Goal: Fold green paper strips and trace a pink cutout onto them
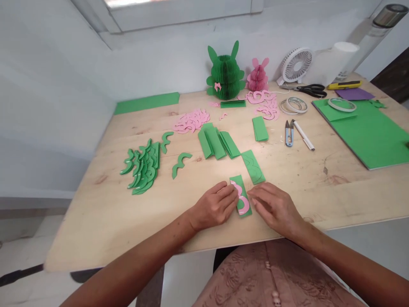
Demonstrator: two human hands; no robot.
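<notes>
A wavy pink paper cutout (244, 206) with white strips at its ends lies on a small green paper piece (243, 190) near the table's front edge. Over the left side of both rests my left hand (217, 204), its fingers extended side by side, fingertips on the cutout. My right hand (277, 207) is at the right edge of the green piece, fingers loosely bent, thumb apart from the forefinger; whether the fingertips touch the paper I cannot tell. Just above lies another green piece (253, 166) with a pencilled wavy outline.
Folded green papers (214, 141), pink cutouts (192, 121) and a pile of green cutouts (146, 168) lie beyond my hands. Blue snips (289, 134), a white pen (303, 135), tape rolls (296, 105) and black scissors (311, 90) are right. Honeycomb paper figures (226, 76) stand by the wall.
</notes>
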